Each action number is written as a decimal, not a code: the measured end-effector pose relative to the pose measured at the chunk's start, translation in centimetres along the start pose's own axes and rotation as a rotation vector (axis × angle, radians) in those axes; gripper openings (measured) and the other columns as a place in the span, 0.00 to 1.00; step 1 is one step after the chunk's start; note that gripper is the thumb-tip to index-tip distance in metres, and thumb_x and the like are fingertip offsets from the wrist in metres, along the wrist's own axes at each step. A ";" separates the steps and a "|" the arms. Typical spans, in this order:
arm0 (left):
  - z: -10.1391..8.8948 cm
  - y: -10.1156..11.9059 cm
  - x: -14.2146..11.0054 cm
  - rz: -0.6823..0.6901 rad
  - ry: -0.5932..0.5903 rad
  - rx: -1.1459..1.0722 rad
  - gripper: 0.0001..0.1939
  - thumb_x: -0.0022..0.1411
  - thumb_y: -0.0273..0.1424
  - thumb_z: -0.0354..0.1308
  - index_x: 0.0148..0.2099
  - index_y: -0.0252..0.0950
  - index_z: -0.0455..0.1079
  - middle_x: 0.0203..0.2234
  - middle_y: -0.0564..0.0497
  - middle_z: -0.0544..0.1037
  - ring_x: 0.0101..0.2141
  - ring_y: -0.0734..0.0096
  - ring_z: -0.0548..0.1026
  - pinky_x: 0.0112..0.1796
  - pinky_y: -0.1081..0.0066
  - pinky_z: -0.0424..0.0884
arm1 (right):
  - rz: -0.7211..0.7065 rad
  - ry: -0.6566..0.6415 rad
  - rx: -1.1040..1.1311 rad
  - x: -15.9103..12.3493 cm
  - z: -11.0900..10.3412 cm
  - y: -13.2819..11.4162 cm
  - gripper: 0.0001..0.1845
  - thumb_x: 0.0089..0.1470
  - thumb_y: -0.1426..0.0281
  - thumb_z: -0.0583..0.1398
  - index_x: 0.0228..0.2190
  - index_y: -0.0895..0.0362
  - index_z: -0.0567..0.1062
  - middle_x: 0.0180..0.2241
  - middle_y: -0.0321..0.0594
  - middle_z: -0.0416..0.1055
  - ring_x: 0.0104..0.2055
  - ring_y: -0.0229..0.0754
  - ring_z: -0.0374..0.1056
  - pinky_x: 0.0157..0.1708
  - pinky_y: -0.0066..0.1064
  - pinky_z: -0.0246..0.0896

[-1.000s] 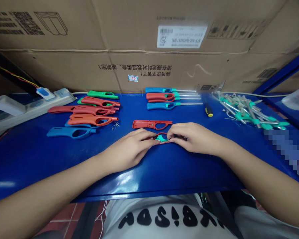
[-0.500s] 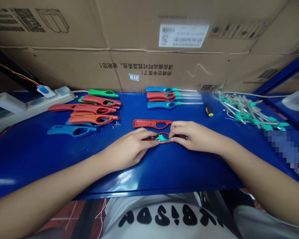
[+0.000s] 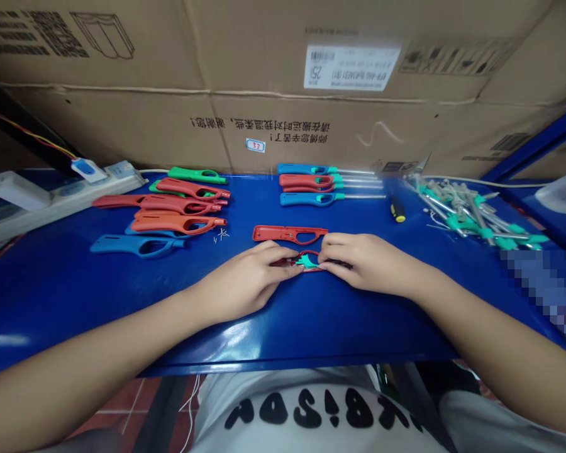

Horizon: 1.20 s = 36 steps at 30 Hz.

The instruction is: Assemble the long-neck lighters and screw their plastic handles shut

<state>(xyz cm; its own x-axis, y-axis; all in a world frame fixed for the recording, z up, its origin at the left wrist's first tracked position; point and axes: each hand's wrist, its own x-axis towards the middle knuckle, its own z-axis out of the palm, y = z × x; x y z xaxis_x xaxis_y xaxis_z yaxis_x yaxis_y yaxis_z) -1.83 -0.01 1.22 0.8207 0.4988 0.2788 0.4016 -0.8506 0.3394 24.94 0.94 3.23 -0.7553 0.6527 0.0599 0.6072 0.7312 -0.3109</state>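
Between my two hands lies a red lighter shell half (image 3: 314, 253) with a green trigger (image 3: 306, 262) set in its loop. My left hand (image 3: 252, 277) is closed at the shell's left end, thumb and fingertips beside the trigger. With a pinch, my right hand (image 3: 368, 261) grips the shell's right end; much of that end is hidden under the fingers. Just beyond, the other red shell half (image 3: 283, 234) rests with its hollow inside facing up, its right tip close to my right knuckles.
At left are several coloured lighter shells (image 3: 179, 223), small white pins (image 3: 221, 234) and a power strip (image 3: 117, 182). Assembled lighters (image 3: 306, 199) lie at the back, a screwdriver (image 3: 397, 207) beside them. Metal tubes with green triggers (image 3: 481, 217) are heaped at right. A cardboard box (image 3: 264, 75) stands behind.
Both hands stay at the red shell half. My right fingers shift slightly at its right end, with the fingertips lower against it. The view drifts a little.
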 end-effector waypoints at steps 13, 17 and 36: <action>0.0 0.0 0.0 0.001 -0.011 0.026 0.19 0.73 0.26 0.49 0.61 0.39 0.72 0.56 0.41 0.74 0.53 0.57 0.73 0.53 0.54 0.73 | 0.021 0.018 0.006 0.2 -0.1 -0.3 0.08 0.64 0.70 0.58 0.36 0.57 0.78 0.38 0.41 0.75 0.37 0.42 0.72 0.36 0.32 0.63; -0.1 0.1 0.1 -0.002 -0.025 0.036 0.19 0.73 0.25 0.49 0.61 0.39 0.72 0.56 0.41 0.74 0.52 0.57 0.72 0.53 0.55 0.73 | 0.023 0.026 0.004 0.2 0.0 -0.2 0.07 0.64 0.70 0.59 0.35 0.57 0.78 0.37 0.41 0.75 0.37 0.42 0.72 0.35 0.32 0.63; 0.4 -0.8 -0.1 0.011 0.149 -0.004 0.16 0.71 0.25 0.52 0.57 0.35 0.74 0.56 0.40 0.73 0.56 0.58 0.73 0.56 0.56 0.72 | 0.141 0.221 -0.059 0.7 1.0 3.1 0.05 0.61 0.69 0.61 0.39 0.55 0.75 0.52 0.49 0.67 0.52 0.53 0.66 0.52 0.48 0.65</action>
<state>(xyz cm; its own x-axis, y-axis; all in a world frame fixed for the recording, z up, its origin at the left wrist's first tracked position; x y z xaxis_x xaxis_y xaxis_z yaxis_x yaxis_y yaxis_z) -2.05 0.61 0.54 0.7551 0.5091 0.4130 0.3914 -0.8555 0.3390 26.03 3.42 1.39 -0.5939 0.7716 0.2276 0.7207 0.6361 -0.2757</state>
